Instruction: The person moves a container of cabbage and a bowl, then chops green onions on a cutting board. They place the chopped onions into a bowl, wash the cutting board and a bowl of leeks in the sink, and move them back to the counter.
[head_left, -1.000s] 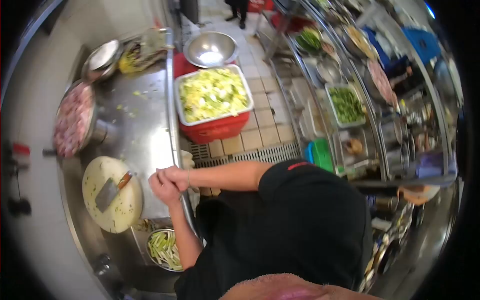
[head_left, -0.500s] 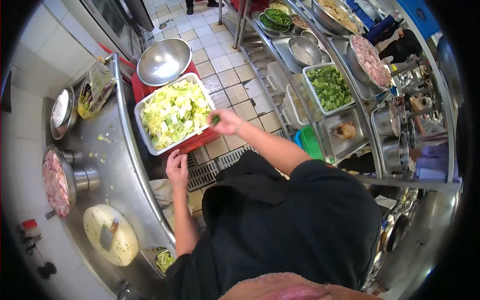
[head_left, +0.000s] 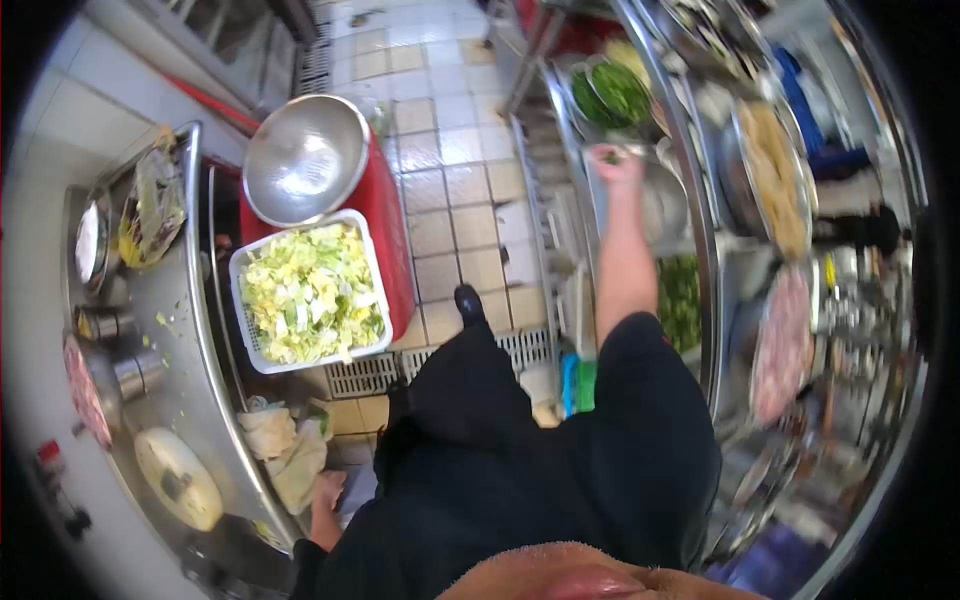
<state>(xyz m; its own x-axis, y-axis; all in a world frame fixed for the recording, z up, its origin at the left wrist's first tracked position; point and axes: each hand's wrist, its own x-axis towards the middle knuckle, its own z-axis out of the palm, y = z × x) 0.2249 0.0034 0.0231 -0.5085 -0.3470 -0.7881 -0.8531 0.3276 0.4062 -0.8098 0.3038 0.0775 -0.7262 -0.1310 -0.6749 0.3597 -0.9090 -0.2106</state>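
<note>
My right hand [head_left: 617,165] reaches out over the steel shelf at the right, its fingers closed on a little bit of dark green leaf. Just beyond it stand bowls of chopped greens [head_left: 622,92], and a steel bowl [head_left: 662,205] sits beside my forearm. My left hand [head_left: 328,487] hangs low by the counter edge near a crumpled cloth [head_left: 298,478]; its fingers look loosely apart, with nothing visible in them. A white plastic basket [head_left: 377,262] of cut pale-green cabbage [head_left: 312,295] rests in front of me on a red stand [head_left: 392,225].
A large steel bowl [head_left: 306,160] stands behind the basket. The left counter [head_left: 190,345] holds a round cutting board [head_left: 195,490] with a cleaver and a bowl of raw meat [head_left: 88,390]. On the right rack are dark-green vegetables [head_left: 680,305] and another meat bowl [head_left: 783,345].
My right hand has gone from the cabbage basket over to the bowls on the right shelf. My left hand has dropped back toward my side. The view has turned right.
</note>
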